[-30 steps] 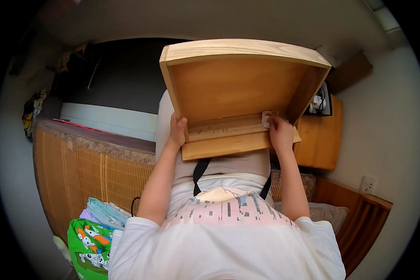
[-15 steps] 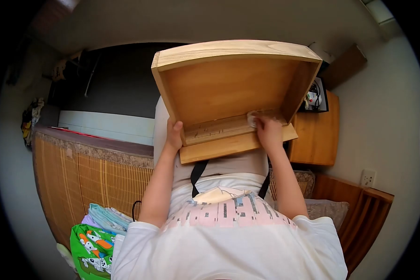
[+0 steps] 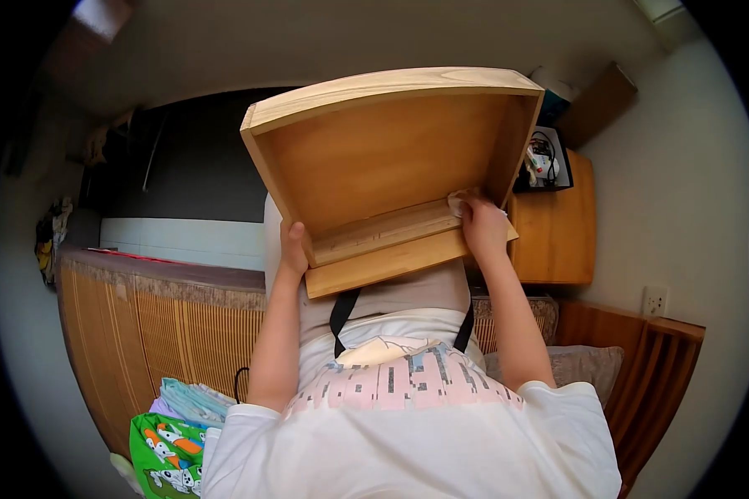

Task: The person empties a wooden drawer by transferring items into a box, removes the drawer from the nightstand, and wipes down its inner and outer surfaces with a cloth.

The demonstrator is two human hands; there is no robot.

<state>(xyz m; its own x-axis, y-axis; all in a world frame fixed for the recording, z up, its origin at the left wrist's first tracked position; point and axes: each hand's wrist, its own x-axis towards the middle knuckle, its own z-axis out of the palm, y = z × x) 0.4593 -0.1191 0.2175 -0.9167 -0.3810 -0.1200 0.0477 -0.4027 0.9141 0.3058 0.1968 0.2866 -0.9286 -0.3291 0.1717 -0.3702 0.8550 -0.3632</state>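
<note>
A wooden drawer rests tilted up on my lap, its hollow inside facing me. My left hand grips the drawer's left side near the lower corner, thumb showing on the outside. At the lower right inside corner, my right hand is closed on a white wipe, which touches the wood there. Part of the wipe is hidden under my fingers. The drawer's front board lies nearest my body, with its right end beside my right wrist.
A wooden cabinet stands to the right, with a dark box of cables on it. Bamboo matting covers the bed at left, where folded clothes and a green printed cloth lie. A wall socket is at right.
The drawer and both hands appear shifted slightly left in view, partly because the head view has turned. My right hand and the wipe sit closer to the drawer's right inner corner.
</note>
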